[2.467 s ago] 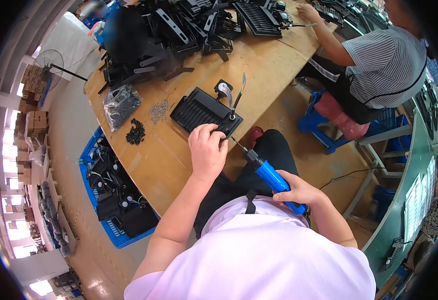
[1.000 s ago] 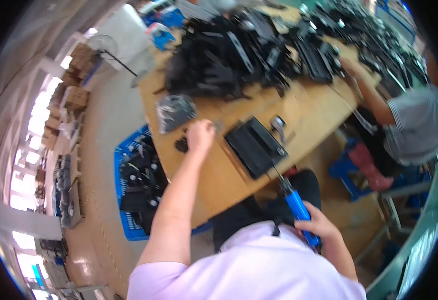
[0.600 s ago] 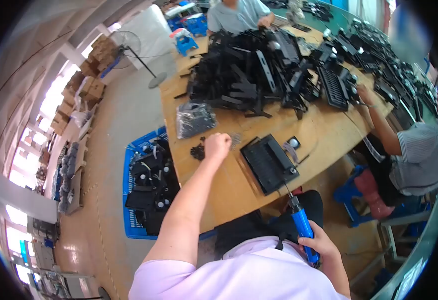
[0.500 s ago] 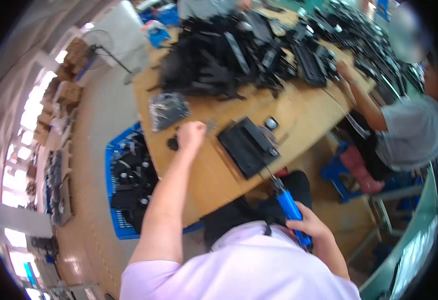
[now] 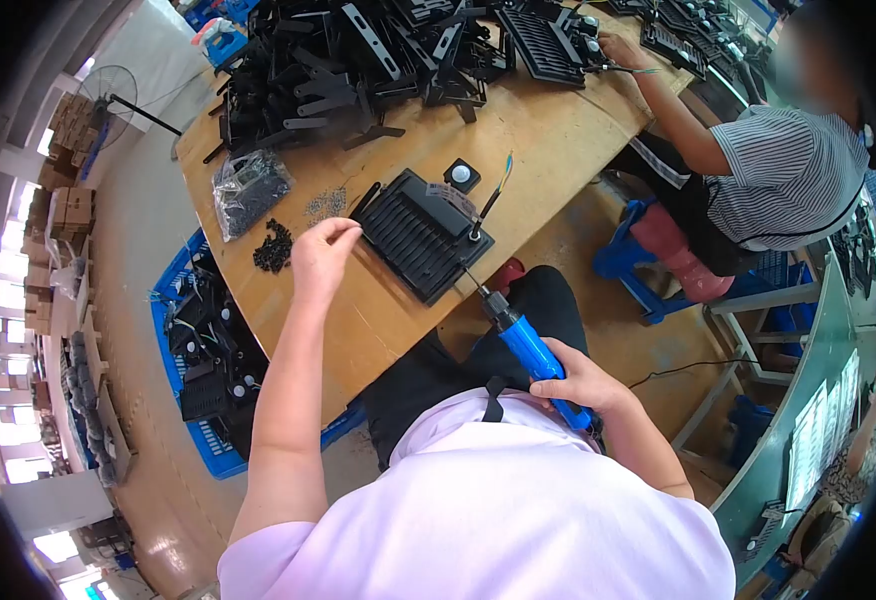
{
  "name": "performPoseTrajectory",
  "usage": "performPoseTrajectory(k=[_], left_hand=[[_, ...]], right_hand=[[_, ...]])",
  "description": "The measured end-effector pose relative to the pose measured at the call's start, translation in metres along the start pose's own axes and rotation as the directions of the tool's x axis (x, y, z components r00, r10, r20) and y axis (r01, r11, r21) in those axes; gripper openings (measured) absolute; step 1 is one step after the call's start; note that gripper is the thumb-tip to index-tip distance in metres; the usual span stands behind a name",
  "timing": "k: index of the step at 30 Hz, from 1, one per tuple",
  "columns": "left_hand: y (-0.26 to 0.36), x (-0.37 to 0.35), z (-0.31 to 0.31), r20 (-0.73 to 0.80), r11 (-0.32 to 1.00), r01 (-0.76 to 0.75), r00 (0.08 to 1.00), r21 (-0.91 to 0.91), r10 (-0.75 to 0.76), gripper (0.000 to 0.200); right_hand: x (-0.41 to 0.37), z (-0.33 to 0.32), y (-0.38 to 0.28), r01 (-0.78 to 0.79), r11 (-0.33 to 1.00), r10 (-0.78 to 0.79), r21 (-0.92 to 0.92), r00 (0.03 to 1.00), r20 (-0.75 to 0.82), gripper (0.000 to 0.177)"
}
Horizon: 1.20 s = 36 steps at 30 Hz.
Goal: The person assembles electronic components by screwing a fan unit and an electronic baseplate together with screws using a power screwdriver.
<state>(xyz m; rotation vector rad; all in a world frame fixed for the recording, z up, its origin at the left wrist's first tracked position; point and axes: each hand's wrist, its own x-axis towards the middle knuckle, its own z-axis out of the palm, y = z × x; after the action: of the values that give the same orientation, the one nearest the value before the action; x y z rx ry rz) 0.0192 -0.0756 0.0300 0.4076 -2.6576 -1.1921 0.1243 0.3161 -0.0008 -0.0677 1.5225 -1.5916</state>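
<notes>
A black finned floodlight (image 5: 413, 235) lies on the wooden table, with a white-domed sensor (image 5: 461, 175) at its far edge and a cable with bare coloured wires (image 5: 498, 195) sticking up. My left hand (image 5: 323, 258) is at the lamp's left edge, thumb and forefinger pinched together; whatever they hold is too small to make out. In my right hand (image 5: 580, 378) is a blue electric screwdriver (image 5: 533, 350), its bit pointing at the lamp's near right corner. Small black screws (image 5: 274, 247) and silver screws (image 5: 326, 205) lie in piles beyond my left hand.
A plastic bag of dark parts (image 5: 248, 190) lies at the table's left edge. Black metal brackets (image 5: 328, 80) are heaped at the back. A blue basket (image 5: 220, 455) of lamps stands left of the table. At right sits another person (image 5: 778, 180), one hand among lamps.
My left hand has moved from beside the screw piles to the lamp's left edge, its fist now a pinch. The screwdriver stays in my right hand. The whole view has shifted.
</notes>
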Motion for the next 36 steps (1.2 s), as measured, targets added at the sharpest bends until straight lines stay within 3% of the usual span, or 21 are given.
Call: performPoseTrajectory(k=[3,5,8,15,18,21,27,36], left_hand=[[0.014,-0.021,0.017,0.124,0.99,0.001,0.992,-0.138,0.016,0.011],[0.021,-0.032,0.032,0.159,0.978,-0.167,0.97,-0.121,0.186,0.012],[0.035,-0.039,0.053,0.225,0.974,-0.171,0.953,-0.148,0.202,0.014],[0.053,-0.042,0.069,0.327,0.984,-0.177,0.928,-0.03,0.177,0.016],[0.061,-0.041,0.065,0.389,0.992,-0.12,0.916,0.028,0.1,0.017],[0.063,-0.038,0.06,0.418,0.985,-0.166,0.899,0.038,0.135,0.018],[0.069,-0.038,0.052,0.51,0.999,-0.032,0.86,0.034,0.01,0.019],[0.071,-0.038,0.053,0.472,0.997,0.006,0.88,0.083,-0.045,0.022]], right_hand=[[0.0,0.0,0.0,0.009,1.0,-0.009,-0.011,1.0,-0.006,0.082],[0.0,0.0,0.0,0.008,1.0,-0.009,-0.017,1.0,-0.01,0.082],[-0.001,0.001,-0.002,-0.003,1.0,0.003,-0.009,1.0,-0.007,0.082],[0.0,0.002,-0.003,0.01,1.0,-0.01,-0.018,1.0,-0.007,0.079],[0.001,0.002,-0.003,0.017,1.0,-0.017,-0.016,1.0,0.009,0.077],[0.004,0.002,0.0,0.043,0.998,-0.042,-0.04,0.999,0.02,0.075],[0.003,0.003,-0.007,0.022,0.999,-0.02,-0.048,0.999,0.036,0.078],[0.001,0.006,-0.011,0.01,0.999,-0.008,-0.054,0.999,0.045,0.079]])
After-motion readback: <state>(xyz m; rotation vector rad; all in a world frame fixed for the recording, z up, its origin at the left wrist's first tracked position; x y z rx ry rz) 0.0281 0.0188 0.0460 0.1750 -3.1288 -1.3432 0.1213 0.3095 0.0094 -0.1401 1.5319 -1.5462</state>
